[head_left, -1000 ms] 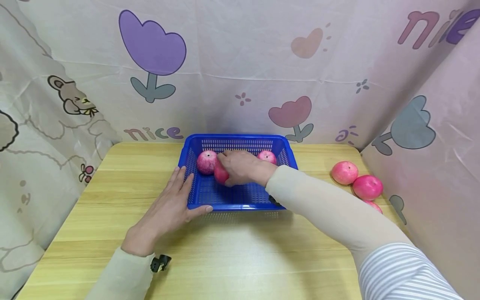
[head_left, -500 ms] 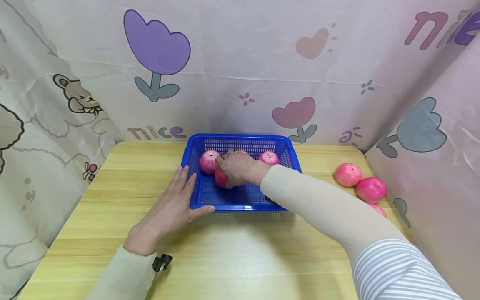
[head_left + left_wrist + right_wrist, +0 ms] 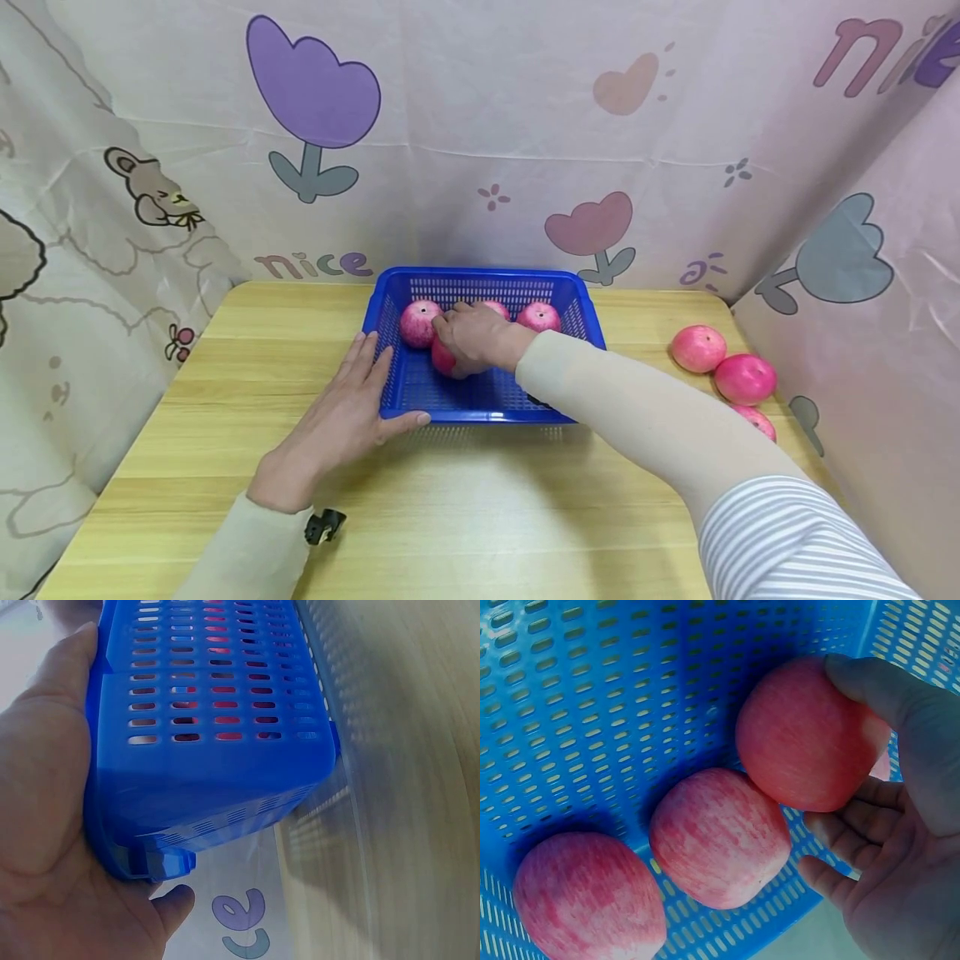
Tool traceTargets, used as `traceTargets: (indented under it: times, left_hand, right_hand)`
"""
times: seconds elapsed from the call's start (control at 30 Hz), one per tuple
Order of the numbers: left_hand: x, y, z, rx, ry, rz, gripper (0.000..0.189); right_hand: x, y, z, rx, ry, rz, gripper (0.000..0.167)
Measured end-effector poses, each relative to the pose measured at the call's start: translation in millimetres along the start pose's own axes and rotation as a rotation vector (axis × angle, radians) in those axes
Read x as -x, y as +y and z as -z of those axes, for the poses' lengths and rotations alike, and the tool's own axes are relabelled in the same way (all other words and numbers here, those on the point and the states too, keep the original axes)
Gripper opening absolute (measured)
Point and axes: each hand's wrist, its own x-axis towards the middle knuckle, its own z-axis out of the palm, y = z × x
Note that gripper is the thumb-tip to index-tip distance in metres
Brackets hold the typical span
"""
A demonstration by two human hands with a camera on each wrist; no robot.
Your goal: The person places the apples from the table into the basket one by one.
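Note:
In the head view a blue plastic basket stands on the table with several red apples inside. My right hand grips one apple in the basket, thumb on one side and fingers on the other. Beside it, near the left wall, lies another apple. Along the back are a partly hidden apple and one farther right, a striped apple. My left hand rests spread on the basket's front left corner, fingers straight along the left rim and thumb along the front rim.
On the table's right side lie three more apples, a paler one, a deep pink one and one partly covered by my right arm. A printed curtain stands close behind the wooden table and along both sides.
Relative to the basket, my right hand has moved slightly left and forward with its apple. The back middle apple, hidden earlier, now shows past the hand. My left hand stays on the rim.

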Motion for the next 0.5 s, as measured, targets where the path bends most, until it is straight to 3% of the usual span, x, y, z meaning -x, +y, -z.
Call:
traceTargets:
  times: [0.5]
  left_hand:
    - [0.0,0.6,0.7,0.006,-0.003,0.011,0.128]
  right_hand:
    - [-4.5,3.0,-8.1,-0.004,0.012,-0.003,0.083]
